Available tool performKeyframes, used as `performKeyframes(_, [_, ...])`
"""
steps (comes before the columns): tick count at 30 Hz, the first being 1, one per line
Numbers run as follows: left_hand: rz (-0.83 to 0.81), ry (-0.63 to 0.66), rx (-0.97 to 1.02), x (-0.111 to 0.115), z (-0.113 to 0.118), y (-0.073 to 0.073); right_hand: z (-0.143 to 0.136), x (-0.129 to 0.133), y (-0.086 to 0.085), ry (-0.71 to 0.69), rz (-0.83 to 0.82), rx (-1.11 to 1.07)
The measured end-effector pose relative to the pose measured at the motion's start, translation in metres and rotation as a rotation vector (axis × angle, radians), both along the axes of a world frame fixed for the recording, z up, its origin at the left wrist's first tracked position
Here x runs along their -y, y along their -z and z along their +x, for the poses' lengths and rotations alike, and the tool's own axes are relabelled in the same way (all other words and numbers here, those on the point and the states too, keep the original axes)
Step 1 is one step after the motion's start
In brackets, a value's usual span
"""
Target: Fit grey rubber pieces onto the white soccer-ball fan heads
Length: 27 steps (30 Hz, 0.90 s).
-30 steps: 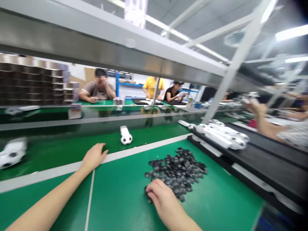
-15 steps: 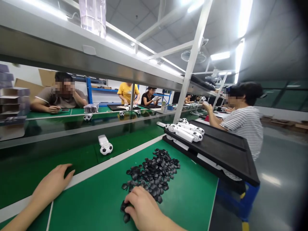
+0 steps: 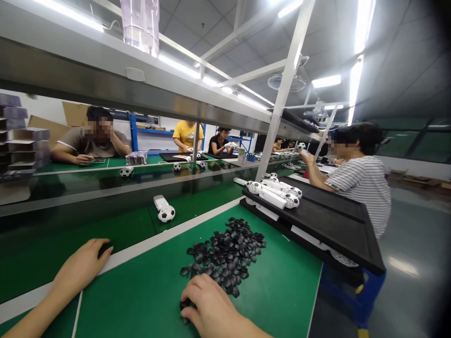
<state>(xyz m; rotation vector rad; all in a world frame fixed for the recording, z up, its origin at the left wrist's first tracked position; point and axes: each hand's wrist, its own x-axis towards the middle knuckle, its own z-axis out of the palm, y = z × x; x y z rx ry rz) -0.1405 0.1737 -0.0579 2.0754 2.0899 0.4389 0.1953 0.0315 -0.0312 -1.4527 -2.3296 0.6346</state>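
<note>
Black pentagonal pieces point(image 3: 229, 256) lie heaped on the green surface point(image 3: 282, 291) just beyond the right grip point(image 3: 209, 303), which curls over several strays point(image 3: 184, 306); whether it pinches any, I cannot tell. The left grip point(image 3: 78, 266), thumb and fingers spread, is beside the white rail point(image 3: 141, 249).

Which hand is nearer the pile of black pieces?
Right. The right hand is at the near edge of the pile; the left hand is well off to its left, by the white strip.
</note>
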Motion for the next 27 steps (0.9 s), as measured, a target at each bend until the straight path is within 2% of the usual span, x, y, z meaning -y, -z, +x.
performKeyframes(9, [-0.021,-0.002,-0.007,0.0022,0.0038,-0.004,0.0019,-0.0019,0.0064,-0.067,0.031,0.018])
performKeyframes(16, [0.004,0.0,-0.009,0.005,0.0058,-0.0057,-0.0004,-0.0015,0.0043,-0.112,0.029,0.052])
performKeyframes(21, [0.036,0.019,0.0,0.0032,0.003,-0.0034,-0.0029,0.0,-0.0005,-0.037,0.071,0.117])
performKeyframes(27, [0.028,0.011,0.038,-0.0008,0.0,-0.0016,-0.0025,-0.0039,0.0033,0.052,0.102,0.136])
